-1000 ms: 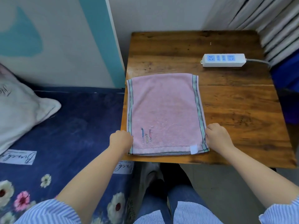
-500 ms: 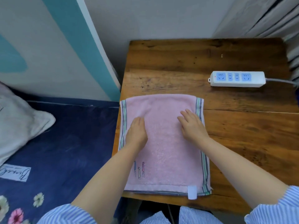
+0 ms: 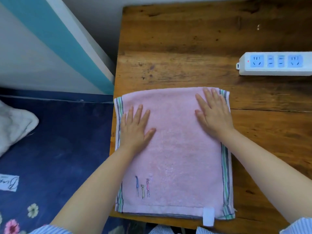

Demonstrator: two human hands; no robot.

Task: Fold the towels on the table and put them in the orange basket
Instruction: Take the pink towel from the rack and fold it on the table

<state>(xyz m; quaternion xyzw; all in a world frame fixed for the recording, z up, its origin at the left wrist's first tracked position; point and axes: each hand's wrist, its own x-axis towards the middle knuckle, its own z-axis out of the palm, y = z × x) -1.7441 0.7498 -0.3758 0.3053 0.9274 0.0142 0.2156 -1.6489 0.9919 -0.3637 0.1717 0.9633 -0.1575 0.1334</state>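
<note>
Both hands have slid up and apart: left hand (image 3: 137, 127) and right hand (image 3: 213, 114), fingers spread, press flat on the folded pink terry towel (image 3: 175, 159) at the wooden desk's (image 3: 185, 48) near-left edge. Smoothing step; another fold likely follows.

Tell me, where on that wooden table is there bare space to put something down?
Bare wood lies behind the pink towel, left of the power strip, and again right of the towel in front of the strip. The near left side is crowded: the towel with the left hand and right hand flat on it.
</note>
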